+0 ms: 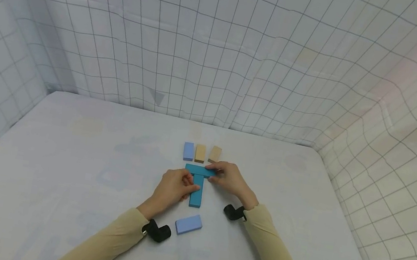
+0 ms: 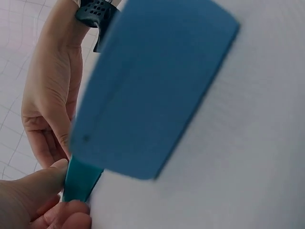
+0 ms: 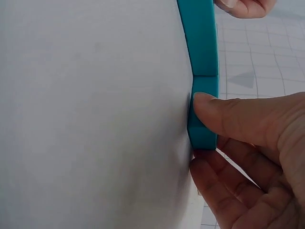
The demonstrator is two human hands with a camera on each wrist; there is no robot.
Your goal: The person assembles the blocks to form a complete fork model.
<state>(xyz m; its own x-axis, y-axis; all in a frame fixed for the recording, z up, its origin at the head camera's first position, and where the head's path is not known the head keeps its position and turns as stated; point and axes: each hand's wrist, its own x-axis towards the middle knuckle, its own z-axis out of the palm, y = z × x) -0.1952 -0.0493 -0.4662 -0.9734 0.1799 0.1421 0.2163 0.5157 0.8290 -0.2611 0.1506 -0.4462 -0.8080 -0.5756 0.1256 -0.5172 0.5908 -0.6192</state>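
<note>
Cloth [image 1: 221,42] with thin dark lines hangs beyond the teal bar [image 1: 199,170] and to both sides of it. Your white table [image 1: 83,183] spreads out under the bar and all around it. Your left sleeve [image 1: 107,240] and right sleeve [image 1: 274,256] come in from the near side of the bar. Your left hand [image 1: 172,185] is at the bar's left end, with its fingers bent there and its thumb over the teal stem [image 1: 195,198]; you seem to pinch the corner where the two meet. Your right hand [image 1: 230,178] pinches the bar's right end, thumb on the near side and fingers round the end. The bar lies flat, and the stem runs from its middle toward you, touching it, so they look like a T. Two black gadgets [image 1: 157,231] sit at your wrists, nearer to you than the bar. The near blue block [image 1: 188,224] lies turned a bit, nearer to you than the bar and past the stem's end. Just beyond the bar, three small blocks make a row: far blue block [image 1: 188,150], yellow block [image 1: 200,152], then tan block [image 1: 215,153], which leans round a little.
</note>
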